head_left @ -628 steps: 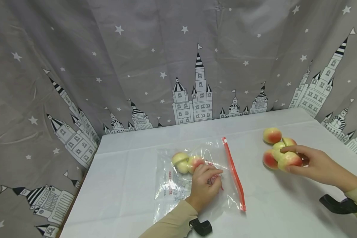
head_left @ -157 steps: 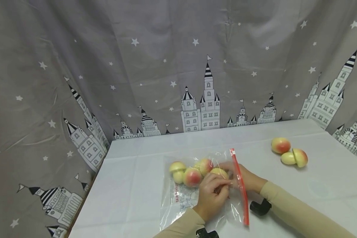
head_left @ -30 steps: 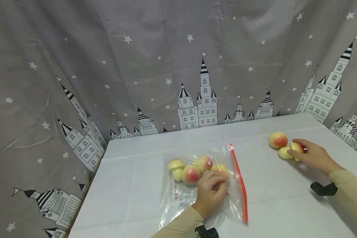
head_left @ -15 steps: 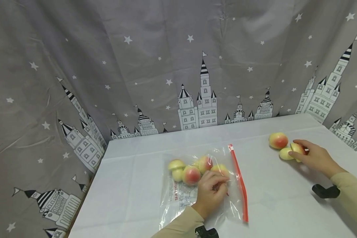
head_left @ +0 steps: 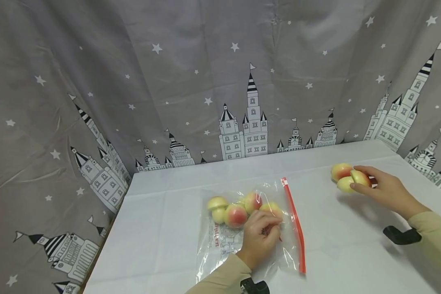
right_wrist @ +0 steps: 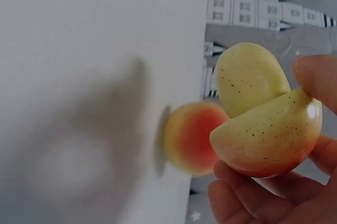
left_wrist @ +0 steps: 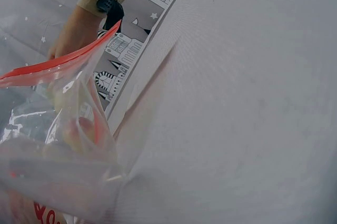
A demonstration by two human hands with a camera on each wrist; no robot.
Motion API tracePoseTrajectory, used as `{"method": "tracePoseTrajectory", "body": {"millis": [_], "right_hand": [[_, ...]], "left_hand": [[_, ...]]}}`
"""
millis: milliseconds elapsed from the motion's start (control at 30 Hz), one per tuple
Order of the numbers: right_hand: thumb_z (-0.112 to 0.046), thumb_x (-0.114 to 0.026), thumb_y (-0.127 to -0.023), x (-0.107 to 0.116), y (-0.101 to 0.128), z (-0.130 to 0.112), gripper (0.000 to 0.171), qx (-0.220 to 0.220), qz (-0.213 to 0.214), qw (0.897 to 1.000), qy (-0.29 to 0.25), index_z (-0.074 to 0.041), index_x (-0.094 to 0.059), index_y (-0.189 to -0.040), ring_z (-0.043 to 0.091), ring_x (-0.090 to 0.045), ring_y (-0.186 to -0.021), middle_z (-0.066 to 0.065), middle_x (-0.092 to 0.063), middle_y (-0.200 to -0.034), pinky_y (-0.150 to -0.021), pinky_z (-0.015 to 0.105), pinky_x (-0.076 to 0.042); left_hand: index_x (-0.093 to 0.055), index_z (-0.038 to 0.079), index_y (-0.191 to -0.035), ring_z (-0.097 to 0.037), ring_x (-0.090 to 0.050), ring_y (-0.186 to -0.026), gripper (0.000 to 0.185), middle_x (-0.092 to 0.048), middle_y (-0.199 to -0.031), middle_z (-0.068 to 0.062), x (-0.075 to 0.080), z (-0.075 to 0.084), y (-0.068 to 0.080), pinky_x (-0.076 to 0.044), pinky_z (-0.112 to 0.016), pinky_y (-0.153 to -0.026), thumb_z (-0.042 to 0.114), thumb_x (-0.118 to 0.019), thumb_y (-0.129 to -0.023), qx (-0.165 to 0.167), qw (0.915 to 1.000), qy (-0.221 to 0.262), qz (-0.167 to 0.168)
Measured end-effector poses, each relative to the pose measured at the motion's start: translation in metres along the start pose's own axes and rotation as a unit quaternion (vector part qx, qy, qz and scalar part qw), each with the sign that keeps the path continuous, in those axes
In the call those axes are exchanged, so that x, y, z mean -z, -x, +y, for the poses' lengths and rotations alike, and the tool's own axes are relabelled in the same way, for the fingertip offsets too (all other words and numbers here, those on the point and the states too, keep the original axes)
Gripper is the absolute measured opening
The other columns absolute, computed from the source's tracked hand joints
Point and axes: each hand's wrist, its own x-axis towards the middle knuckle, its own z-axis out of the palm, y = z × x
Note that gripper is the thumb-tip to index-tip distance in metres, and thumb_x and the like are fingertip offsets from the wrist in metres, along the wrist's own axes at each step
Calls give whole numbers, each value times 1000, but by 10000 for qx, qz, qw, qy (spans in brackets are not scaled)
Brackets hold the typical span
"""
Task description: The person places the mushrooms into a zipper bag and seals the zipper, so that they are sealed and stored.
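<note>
My right hand [head_left: 389, 192] grips a toy mushroom [head_left: 360, 178] by its cap, thumb on one side and fingers on the other. In the right wrist view the mushroom [right_wrist: 268, 134] is raised off the table, with a speckled yellow stem and a red-tinged cap. Another mushroom [head_left: 339, 170] lies on the table just behind it. My left hand [head_left: 261, 234] pinches the clear zip bag [head_left: 220, 241], fingers curled. Several mushrooms [head_left: 236, 215] lie inside the bag. In the left wrist view the bag's red zip edge [left_wrist: 63, 60] stands raised; the left fingers are out of sight there.
The white table [head_left: 161, 228] runs back to a grey curtain [head_left: 176, 73] printed with castles and stars. The bag's red zip strip [head_left: 294, 224] faces right, towards the right hand. A black wrist mount [head_left: 402, 235] sits on the right sleeve.
My right hand has lifted the mushroom off the table and shifted it slightly left and up, close to the other mushroom. The left hand and the bag have stayed in place.
</note>
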Motion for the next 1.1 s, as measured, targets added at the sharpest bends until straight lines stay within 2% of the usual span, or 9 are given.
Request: {"method": "tracePoseTrajectory", "body": {"millis": [300, 533, 700, 967, 1100], "right_hand": [[-22, -77, -88, -9, 0, -30, 57, 431, -66, 9987, -270, 3, -59, -136, -18, -47, -83, 27, -69, -113, -65, 16, -50], [-17, -80, -84, -21, 4, -45, 55, 827, -124, 9959, -331, 0, -62, -133, -18, -47, -87, 22, -67, -115, -67, 17, -51], [-17, -81, -84, -31, 5, -53, 54, 946, -265, 9944, -379, -1, -63, -132, -11, -52, -84, 20, -67, -117, -68, 20, -52], [-12, -84, -79, -50, 5, -55, 55, 1415, -304, 9881, -513, 3, -64, -129, -8, -54, -82, 12, -70, -107, -66, 21, -51], [-11, -83, -79, -55, 6, -58, 55, 1568, -376, 9851, -605, 5, -64, -128, -7, -54, -83, 11, -70, -107, -66, 22, -50]], "left_hand": [[-78, 12, -89, -13, -63, -82, 26, -71, -84, 1, 0, 0, -1, -47, -11, -77, -6, -69, -72, 19, 10000, -20, -4], [-78, 12, -88, -13, -63, -81, 26, -70, -83, 1, 0, 1, -1, -47, -11, -77, -6, -69, -72, 59, 10000, -16, -8], [-78, 12, -88, -13, -63, -81, 26, -70, -83, 1, 0, 2, 0, -47, -10, -77, -6, -69, -72, 81, 10000, -23, -12], [-78, 12, -88, -13, -63, -81, 26, -70, -84, 1, 1, 4, -1, -46, -9, -76, -7, -69, -71, 104, 9999, -22, -10], [-78, 12, -88, -13, -63, -81, 26, -70, -84, 0, 1, 4, -1, -47, -10, -77, -7, -69, -71, 107, 9999, -21, -13]]}}
